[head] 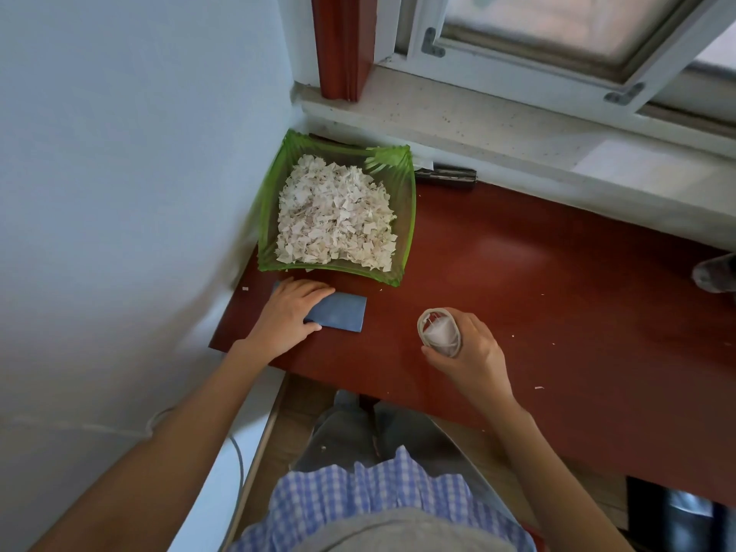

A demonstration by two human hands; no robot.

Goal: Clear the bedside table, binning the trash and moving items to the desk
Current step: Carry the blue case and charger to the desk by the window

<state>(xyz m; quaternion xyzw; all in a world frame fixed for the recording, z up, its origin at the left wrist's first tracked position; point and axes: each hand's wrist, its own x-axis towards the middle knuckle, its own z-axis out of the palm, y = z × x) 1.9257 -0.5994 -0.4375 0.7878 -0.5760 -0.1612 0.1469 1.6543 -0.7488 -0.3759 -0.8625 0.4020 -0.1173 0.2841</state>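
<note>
On the red desk [517,272], beside the green tray [406,217] of paper scraps [334,213], the left hand [288,312] lies on a blue card [342,310], fingers nearly flat, thumb against its near edge. Set it flat, clear of the tray. The right hand [472,348] curls around a small cup [440,330], held just above the desk.

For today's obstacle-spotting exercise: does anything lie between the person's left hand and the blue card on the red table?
Nothing visible does. The left hand already rests directly on the blue card, covering its left end. The green dish of paper scraps sits just behind them, apart from the card. The right hand holds a small cup.
</note>
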